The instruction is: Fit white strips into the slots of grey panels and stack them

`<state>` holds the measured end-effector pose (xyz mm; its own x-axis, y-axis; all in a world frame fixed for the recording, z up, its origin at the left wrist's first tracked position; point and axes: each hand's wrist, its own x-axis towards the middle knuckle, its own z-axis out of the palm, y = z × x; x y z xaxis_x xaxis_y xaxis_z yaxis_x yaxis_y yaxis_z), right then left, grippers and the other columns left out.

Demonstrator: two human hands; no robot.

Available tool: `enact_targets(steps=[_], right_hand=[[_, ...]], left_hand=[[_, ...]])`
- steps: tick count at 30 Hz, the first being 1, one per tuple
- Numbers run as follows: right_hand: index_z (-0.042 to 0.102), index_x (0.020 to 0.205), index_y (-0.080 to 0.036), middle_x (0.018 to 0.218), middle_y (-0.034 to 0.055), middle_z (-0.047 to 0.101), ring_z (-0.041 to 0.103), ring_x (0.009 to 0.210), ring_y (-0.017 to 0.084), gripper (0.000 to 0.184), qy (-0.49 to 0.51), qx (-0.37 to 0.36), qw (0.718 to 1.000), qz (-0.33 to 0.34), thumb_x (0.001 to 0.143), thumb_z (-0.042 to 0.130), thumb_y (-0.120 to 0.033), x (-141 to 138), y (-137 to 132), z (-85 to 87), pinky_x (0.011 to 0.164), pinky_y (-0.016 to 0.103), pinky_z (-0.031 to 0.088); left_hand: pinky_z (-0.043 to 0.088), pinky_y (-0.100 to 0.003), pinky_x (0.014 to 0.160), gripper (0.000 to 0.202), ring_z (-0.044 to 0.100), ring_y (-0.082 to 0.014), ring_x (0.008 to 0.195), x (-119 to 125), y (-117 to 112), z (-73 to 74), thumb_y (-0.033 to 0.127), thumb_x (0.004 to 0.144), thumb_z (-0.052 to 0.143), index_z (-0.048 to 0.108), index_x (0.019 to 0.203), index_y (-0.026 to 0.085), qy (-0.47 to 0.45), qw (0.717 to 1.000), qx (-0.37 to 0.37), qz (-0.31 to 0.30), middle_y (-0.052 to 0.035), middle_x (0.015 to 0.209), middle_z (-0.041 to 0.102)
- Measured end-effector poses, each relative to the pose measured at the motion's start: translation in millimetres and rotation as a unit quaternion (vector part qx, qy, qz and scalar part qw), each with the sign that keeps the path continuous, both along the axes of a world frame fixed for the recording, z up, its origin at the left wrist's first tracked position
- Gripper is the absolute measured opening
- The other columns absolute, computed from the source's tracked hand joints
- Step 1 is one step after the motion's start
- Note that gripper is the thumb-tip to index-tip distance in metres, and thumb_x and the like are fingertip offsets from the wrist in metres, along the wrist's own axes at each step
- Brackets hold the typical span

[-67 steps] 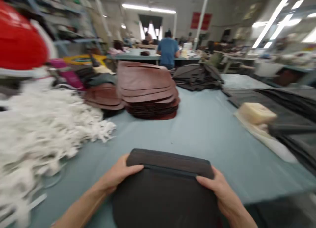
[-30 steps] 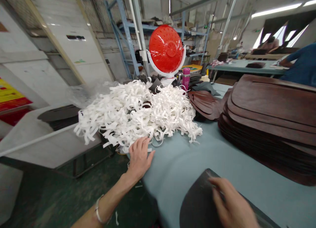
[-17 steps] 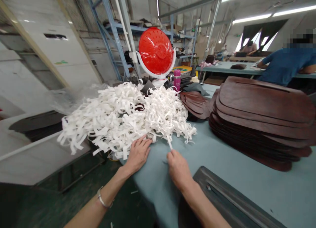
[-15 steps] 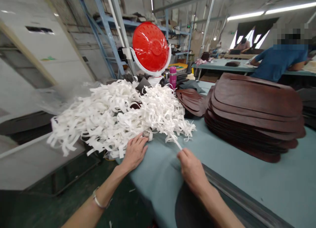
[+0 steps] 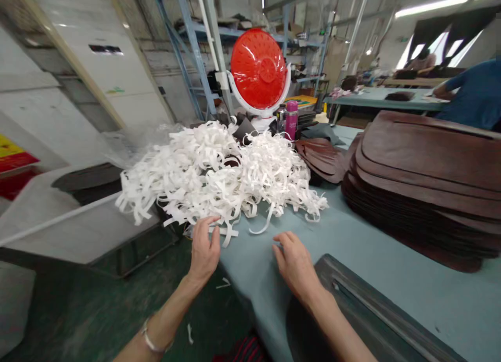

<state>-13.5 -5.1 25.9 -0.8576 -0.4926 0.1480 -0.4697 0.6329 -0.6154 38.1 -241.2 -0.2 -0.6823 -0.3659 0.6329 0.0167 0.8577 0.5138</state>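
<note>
Left fingers [image 5: 203,227]: lightly bent, thumb parted from them, at the near edge of the white strips [image 5: 225,187]; contact with a strip not clear, grip on one not seen. Right fingers [image 5: 281,238]: loosely curled, thumb apart, with nothing visible in their hold. Left hand [image 5: 204,249]: above the surface's left edge, with a bracelet [image 5: 151,338] farther back on the wrist. Right hand [image 5: 295,263]: over the bare surface [image 5: 324,231], just beside the black panel [image 5: 368,299]. Between the hands, a single loose strip [image 5: 264,227], curved out from the heap. Panel: flat at lower right, slotted near one long edge, partly under the right forearm. Strips: tangled, in a broad heap beyond both hands. To the right of the heap, a fan of small brown pieces [image 5: 323,158], then the tall brown stack [image 5: 426,174]. Behind the heap, a pink bottle [image 5: 291,120] and a red disc [image 5: 259,69] in a white frame. At left, a white bin [image 5: 78,231] with dark pieces [image 5: 92,182]. At far right, a person in blue [image 5: 475,93].
</note>
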Motion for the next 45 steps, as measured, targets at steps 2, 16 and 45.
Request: enact_targets(steps=[2, 16, 45], right_hand=[[0.062, 0.101, -0.015, 0.103, 0.0109, 0.062, 0.056, 0.095, 0.021, 0.018, -0.081, -0.069, 0.994, 0.030, 0.088, 0.051, -0.019, 2, -36, 1.2, 0.085, 0.032, 0.040], [0.042, 0.057, -0.019, 0.039, -0.0085, 0.037, 0.030, 0.031, 0.006, 0.021, -0.481, -0.239, 0.841, -0.062, 0.074, 0.053, -0.015, -14, -102, -14.1, 0.033, 0.019, 0.019], [0.046, 0.066, -0.019, 0.064, -0.0025, 0.048, 0.042, 0.060, 0.011, 0.021, -0.235, -0.072, 0.962, -0.119, 0.082, 0.050, -0.031, 84, 118, 9.9, 0.055, 0.023, 0.031]], left_hand=[[0.039, -0.040, 0.099, 0.025, 0.053, -0.0234, 0.109, 4, -11, 0.0, 0.024, 0.091, 0.040, 0.053, 0.112, 0.019, 0.003, 0.999, 0.037, 0.036, -0.0080, 0.111, 0.058], [0.027, -0.044, 0.106, 0.048, 0.043, -0.0231, 0.127, -26, -17, -19.9, 0.013, 0.085, 0.036, 0.039, 0.133, 0.019, -0.110, 0.989, -0.070, -0.075, -0.0084, 0.128, 0.057], [0.020, -0.055, 0.112, 0.039, 0.031, -0.0324, 0.133, -14, 52, 9.2, 0.023, 0.086, 0.050, 0.047, 0.124, 0.014, 0.047, 0.997, -0.045, 0.051, -0.0180, 0.134, 0.040]])
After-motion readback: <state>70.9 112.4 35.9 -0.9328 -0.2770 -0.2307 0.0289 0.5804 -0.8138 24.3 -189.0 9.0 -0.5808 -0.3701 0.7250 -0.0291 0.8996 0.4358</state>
